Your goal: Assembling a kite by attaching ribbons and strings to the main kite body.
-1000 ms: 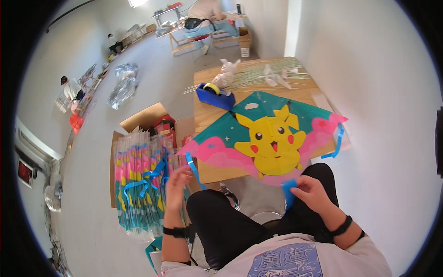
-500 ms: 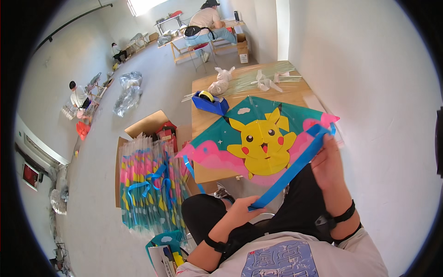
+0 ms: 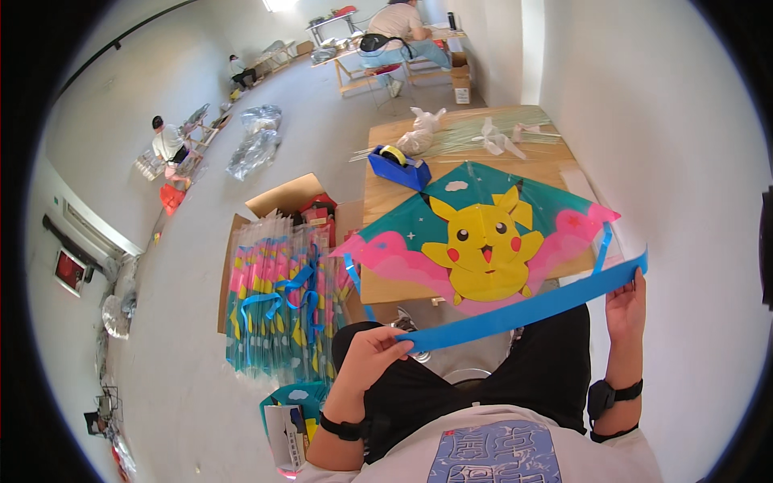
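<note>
Long, flat, bright-blue strip (image 3: 515, 313), ends pinched by left hand (image 3: 372, 354) and right hand (image 3: 626, 307); from afar I count one held strip, one spread kite (image 3: 483, 245).

pale shirt (image 3: 616, 463) | blue chest print (image 3: 495, 457) | black trousers (image 3: 555, 366) | black wristbands (image 3: 342, 427) | dark block (image 3: 600, 398) on right one, perhaps a device

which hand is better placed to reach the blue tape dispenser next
Probably the left hand: it is nearer the blue tape dispenser, at the wooden table's left side. The right hand is farther off, to the right. Each holds the blue strip near one end.
</note>
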`<control>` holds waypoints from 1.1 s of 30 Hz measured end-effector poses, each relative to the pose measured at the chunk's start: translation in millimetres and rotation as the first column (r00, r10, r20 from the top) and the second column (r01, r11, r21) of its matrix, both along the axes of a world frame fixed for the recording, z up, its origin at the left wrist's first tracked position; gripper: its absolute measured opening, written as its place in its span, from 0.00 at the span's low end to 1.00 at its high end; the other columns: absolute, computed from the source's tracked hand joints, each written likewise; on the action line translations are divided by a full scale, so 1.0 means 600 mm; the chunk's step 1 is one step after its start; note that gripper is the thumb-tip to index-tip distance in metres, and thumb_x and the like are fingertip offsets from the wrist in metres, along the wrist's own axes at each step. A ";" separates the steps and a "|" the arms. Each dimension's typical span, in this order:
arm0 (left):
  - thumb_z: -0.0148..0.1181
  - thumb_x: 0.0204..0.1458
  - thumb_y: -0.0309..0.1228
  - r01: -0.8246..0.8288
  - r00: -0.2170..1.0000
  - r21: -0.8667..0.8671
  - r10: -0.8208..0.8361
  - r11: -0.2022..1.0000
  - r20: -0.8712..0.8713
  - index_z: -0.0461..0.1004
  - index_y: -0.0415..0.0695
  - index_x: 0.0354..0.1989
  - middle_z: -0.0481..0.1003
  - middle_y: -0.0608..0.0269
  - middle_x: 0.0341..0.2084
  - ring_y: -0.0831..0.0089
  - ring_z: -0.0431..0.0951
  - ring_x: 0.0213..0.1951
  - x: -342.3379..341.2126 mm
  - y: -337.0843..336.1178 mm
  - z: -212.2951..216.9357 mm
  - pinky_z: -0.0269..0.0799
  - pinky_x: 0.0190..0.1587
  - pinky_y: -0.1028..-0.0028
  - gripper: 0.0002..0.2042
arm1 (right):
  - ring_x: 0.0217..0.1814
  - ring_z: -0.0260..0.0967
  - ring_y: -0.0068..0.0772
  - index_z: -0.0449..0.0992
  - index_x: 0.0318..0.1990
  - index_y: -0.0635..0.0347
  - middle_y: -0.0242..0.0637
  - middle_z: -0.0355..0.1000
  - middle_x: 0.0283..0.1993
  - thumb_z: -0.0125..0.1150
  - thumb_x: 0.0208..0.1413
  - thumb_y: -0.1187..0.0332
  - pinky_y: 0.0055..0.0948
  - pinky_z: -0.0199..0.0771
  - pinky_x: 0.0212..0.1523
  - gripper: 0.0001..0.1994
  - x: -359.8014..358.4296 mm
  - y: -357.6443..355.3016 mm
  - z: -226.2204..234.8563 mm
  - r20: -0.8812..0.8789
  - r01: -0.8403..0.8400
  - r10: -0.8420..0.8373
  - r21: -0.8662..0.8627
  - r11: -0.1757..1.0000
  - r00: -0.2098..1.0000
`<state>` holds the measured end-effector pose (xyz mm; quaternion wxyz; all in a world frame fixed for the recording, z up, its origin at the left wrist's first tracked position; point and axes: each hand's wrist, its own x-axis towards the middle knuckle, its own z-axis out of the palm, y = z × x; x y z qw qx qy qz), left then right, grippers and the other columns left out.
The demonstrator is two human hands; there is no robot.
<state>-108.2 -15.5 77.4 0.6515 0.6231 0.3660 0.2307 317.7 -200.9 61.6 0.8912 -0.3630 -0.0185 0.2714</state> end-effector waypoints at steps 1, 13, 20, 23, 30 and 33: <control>0.63 0.56 0.23 -0.027 0.999 -0.002 0.027 1.000 -0.021 0.79 0.33 0.42 0.80 0.64 0.30 0.82 0.77 0.32 -0.001 0.005 0.015 0.72 0.38 0.81 0.08 | 0.52 0.70 0.28 0.72 0.50 0.60 0.34 0.74 0.48 0.55 0.66 0.62 0.28 0.70 0.56 0.13 -0.003 -0.001 -0.008 -0.002 -0.008 0.008 0.007 1.000 1.000; 0.61 0.56 0.17 0.049 0.936 0.059 -0.066 0.997 0.346 0.74 0.36 0.33 0.72 0.69 0.30 0.83 0.70 0.34 -0.037 0.004 0.128 0.64 0.37 0.81 0.02 | 0.36 0.70 0.20 0.73 0.45 0.54 0.25 0.74 0.37 0.57 0.64 0.63 0.22 0.74 0.36 0.07 -0.027 -0.012 -0.074 -0.177 -0.275 0.249 -0.146 0.950 0.952; 0.65 0.52 0.17 0.075 0.945 0.108 -0.106 0.991 0.310 0.73 0.39 0.30 0.68 0.71 0.26 0.85 0.66 0.32 -0.044 -0.004 0.151 0.62 0.35 0.80 0.06 | 0.25 0.71 0.23 0.77 0.31 0.58 0.29 0.73 0.24 0.53 0.65 0.51 0.21 0.65 0.24 0.19 -0.038 -0.031 -0.050 -0.042 -0.437 0.662 -0.782 0.444 0.748; 0.67 0.50 0.18 0.134 0.929 0.147 -0.176 0.980 0.327 0.70 0.41 0.27 0.65 0.72 0.25 0.84 0.63 0.31 -0.037 -0.007 0.155 0.60 0.34 0.79 0.10 | 0.20 0.69 0.23 0.77 0.23 0.61 0.33 0.73 0.21 0.57 0.63 0.57 0.22 0.64 0.22 0.20 -0.051 -0.012 -0.008 0.141 -0.145 0.805 -0.952 0.270 0.576; 0.73 0.48 0.28 0.271 0.926 0.220 -0.316 0.937 0.208 0.65 0.43 0.23 0.60 0.74 0.20 0.85 0.57 0.25 0.047 -0.020 0.108 0.51 0.26 0.80 0.17 | 0.53 0.72 0.28 0.66 0.62 0.59 0.38 0.74 0.53 0.68 0.51 0.73 0.28 0.71 0.53 0.29 -0.218 0.089 0.084 0.660 -0.610 0.746 -0.556 0.565 0.090; 0.73 0.48 0.29 0.187 0.949 0.202 -0.230 0.961 0.216 0.66 0.43 0.23 0.62 0.74 0.20 0.85 0.58 0.25 0.080 -0.034 0.088 0.52 0.27 0.80 0.17 | 0.59 0.70 0.31 0.55 0.71 0.56 0.40 0.70 0.60 0.68 0.50 0.76 0.32 0.69 0.59 0.40 -0.281 0.117 0.110 0.689 -0.618 0.725 -0.575 0.536 -0.011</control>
